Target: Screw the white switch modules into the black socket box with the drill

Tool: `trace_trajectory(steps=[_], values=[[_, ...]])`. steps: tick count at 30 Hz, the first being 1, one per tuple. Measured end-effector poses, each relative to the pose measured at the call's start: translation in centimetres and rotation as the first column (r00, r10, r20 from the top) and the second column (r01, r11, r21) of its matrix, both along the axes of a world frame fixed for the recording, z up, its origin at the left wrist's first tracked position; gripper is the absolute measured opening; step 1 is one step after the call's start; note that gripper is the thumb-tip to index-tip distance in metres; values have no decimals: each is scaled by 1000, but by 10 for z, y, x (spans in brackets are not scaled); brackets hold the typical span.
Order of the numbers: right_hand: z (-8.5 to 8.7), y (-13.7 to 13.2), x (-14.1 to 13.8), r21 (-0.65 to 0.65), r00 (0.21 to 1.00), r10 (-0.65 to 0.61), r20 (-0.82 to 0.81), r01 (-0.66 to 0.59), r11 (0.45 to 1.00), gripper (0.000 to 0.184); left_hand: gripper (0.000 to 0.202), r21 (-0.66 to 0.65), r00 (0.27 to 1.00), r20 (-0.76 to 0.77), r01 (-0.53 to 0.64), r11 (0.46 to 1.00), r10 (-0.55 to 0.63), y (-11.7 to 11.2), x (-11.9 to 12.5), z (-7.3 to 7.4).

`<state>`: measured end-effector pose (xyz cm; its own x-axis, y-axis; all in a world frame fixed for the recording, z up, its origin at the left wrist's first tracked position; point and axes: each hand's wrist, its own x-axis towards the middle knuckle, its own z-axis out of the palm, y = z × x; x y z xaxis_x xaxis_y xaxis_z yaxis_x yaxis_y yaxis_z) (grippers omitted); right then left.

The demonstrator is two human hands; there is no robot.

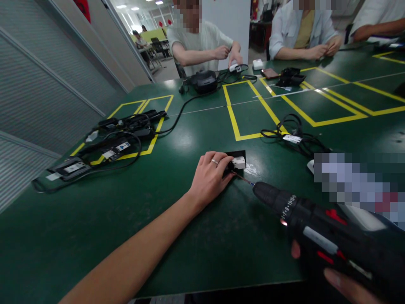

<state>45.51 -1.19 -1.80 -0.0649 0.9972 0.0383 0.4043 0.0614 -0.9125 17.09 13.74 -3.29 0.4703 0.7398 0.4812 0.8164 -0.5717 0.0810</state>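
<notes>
My left hand, with a ring on one finger, is closed on a small white block at the middle of the green table. A flat black piece lies under and behind the block. My right hand grips a black cordless drill with red parts at the lower right. A small light glows on the drill. Its long thin bit points left, and the tip is beside my left thumb, close to the block. Whether the tip touches a screw cannot be made out.
Black adapters and cables lie at the left, a coiled cable at the right. Beside the drill is a partly blurred white object. Across the green table, people sit near a black case and a phone.
</notes>
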Motion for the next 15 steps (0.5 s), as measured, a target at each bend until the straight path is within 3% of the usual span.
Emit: trace_trajectory(steps=[2,8,15], values=[[-1,-3,-2,17,999,0,42,-1,1000,46,34,-4,1000,-9,-3,1000,3,1,0,0],[-14,-7,20,0,947,89,308,-94,996,29,31,-9,1000,-4,1,1000,-1,1,0,0],[-24,-13,22,-54,976,93,197,-84,995,27,29,-10,1000,2,-9,1000,9,-1,1,0]])
